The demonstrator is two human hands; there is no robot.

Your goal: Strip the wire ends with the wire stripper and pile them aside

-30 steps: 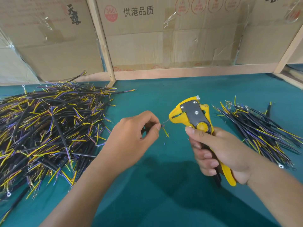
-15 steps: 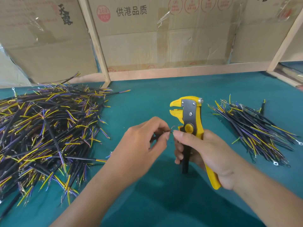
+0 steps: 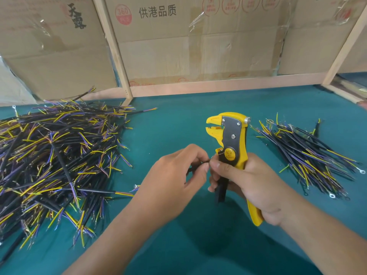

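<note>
My left hand (image 3: 174, 179) pinches one wire (image 3: 199, 165), right hand (image 3: 252, 183) grips the wire stripper (image 3: 231, 143); next, feed the end into its jaws.

There is one view only, from the camera on my head, looking forward and down over my own forearms. My left hand (image 3: 174, 181) and right hand (image 3: 250, 185) sit close beneath it, near the middle. The green table (image 3: 178, 124) fills the lower frame; its far edge meets the cardboard wall (image 3: 198, 52) across the top. The wide lens bends the edges.
</note>
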